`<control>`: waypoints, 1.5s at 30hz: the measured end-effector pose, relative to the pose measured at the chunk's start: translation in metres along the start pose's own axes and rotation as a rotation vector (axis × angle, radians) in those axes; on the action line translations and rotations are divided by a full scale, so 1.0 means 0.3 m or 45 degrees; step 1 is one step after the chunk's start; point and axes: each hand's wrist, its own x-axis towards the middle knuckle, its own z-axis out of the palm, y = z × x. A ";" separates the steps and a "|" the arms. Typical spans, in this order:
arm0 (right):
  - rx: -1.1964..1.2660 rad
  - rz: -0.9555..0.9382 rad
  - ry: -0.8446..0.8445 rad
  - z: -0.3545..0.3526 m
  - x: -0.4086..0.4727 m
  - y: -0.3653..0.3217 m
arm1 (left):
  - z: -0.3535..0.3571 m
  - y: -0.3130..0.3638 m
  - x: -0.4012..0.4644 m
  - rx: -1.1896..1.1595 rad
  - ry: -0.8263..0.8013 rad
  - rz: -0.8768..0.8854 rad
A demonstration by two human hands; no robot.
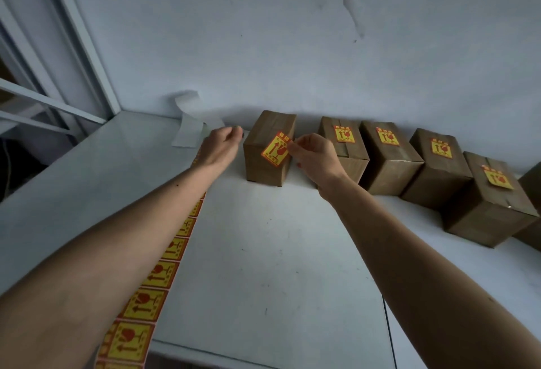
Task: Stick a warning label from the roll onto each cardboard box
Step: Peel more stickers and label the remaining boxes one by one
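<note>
Surface: white table [263,251] set against a pale wall [292,31], with a window frame at the left.
Boxes: five brown cardboard boxes in full view in a row along the wall; a sixth shows only as a sliver at the right edge.
Unlabelled box: leftmost box [270,149], taped on top, standing a little apart from the rest.
Labelled boxes: four, each with a yellow-and-red sticker on its top face — second box [345,146], third box [389,160], fourth box [439,166], fifth box [491,198].
Loose label: one label [276,148], yellow with a red border, arrows and a glass symbol, held tilted in front of the leftmost box's near top edge; whether it touches the cardboard I cannot tell.
Right hand [314,156]: thumb and fingers pinched on the label's right edge.
Left hand [222,143]: loosely curled just left of the leftmost box, fingertips blurred, so its grip cannot be told.
Label strip [164,266]: one long run of the same stickers lying along the table under the left forearm.
Backing paper [190,122]: blank white strip curling up against the wall behind the left hand.
</note>
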 end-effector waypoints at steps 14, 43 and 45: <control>0.065 0.165 -0.123 -0.101 -0.251 0.006 | 0.026 0.062 -0.309 -0.208 -0.150 -0.144; -0.531 -0.021 -0.316 -0.183 -0.257 -0.097 | 0.023 0.088 -0.419 -0.329 -0.517 -0.046; -0.540 -0.027 -0.334 -0.177 -0.248 -0.090 | 0.030 0.085 -0.420 -0.350 -0.502 -0.047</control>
